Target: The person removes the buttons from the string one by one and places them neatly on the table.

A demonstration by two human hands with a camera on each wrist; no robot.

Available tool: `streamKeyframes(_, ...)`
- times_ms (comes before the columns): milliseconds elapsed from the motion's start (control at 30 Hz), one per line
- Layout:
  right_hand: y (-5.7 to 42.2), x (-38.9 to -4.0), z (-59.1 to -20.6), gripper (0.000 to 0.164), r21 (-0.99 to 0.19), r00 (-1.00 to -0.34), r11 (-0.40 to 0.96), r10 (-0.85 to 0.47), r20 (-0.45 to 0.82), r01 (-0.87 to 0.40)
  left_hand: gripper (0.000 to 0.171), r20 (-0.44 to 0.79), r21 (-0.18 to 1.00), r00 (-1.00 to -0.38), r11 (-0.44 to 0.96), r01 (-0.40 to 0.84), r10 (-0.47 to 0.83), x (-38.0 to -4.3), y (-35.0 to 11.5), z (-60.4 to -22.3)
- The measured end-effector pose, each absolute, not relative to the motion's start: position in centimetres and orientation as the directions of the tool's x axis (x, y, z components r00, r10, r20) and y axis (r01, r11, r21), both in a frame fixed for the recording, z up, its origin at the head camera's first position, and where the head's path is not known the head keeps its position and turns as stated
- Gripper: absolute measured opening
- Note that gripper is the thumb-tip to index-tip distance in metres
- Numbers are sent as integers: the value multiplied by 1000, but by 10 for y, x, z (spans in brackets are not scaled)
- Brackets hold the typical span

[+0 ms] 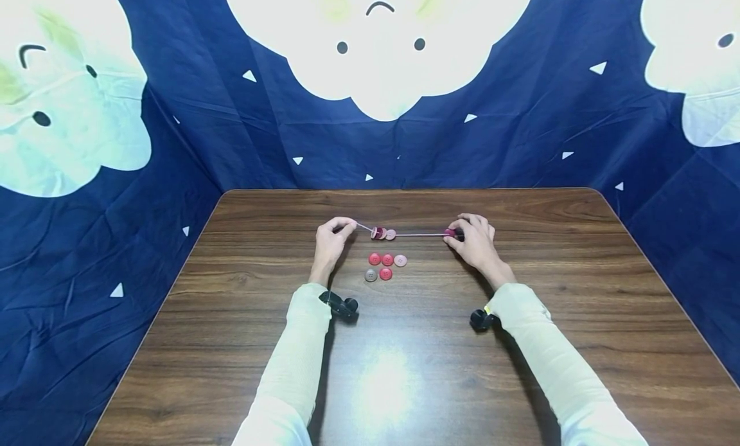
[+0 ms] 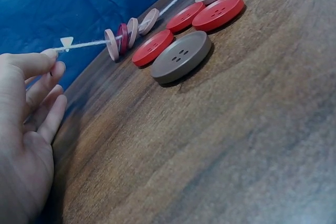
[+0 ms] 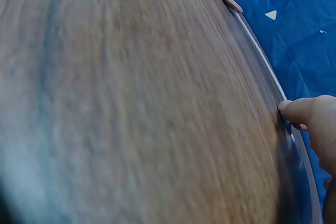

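Observation:
My left hand (image 1: 331,243) pinches one end of a pale string (image 2: 84,44) between thumb and forefinger, with the other fingers loosely bent. Several buttons hang together on that string, among them a dark red button (image 2: 122,38) and a pale pink button (image 2: 149,21). From them the string runs nearly straight to my right hand (image 1: 475,243). There, thumb and fingertips pinch another dark red button (image 1: 449,232) at the string; it is mostly hidden in the right wrist view, behind the thumb (image 3: 299,111).
Loose buttons lie flat just nearer than the string: a grey button (image 2: 181,57), a pink button (image 1: 401,260) and red buttons (image 1: 385,274). All rest on a brown wooden table (image 1: 243,343). A blue cloth with clouds (image 1: 243,131) hangs behind its far edge.

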State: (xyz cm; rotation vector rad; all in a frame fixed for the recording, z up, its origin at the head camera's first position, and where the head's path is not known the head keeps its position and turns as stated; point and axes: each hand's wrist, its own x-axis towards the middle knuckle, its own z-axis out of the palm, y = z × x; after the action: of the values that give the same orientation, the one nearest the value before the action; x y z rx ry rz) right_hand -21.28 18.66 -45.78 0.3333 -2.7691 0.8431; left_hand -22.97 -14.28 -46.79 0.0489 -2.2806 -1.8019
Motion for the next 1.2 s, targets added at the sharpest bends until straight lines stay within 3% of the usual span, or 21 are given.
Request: streamKeyframes(1200, 221, -211, -456, 30, -534, -966, 822, -75, 247, -200, 12, 169, 961, -970, 249, 124, -172, -228, -142, -466)
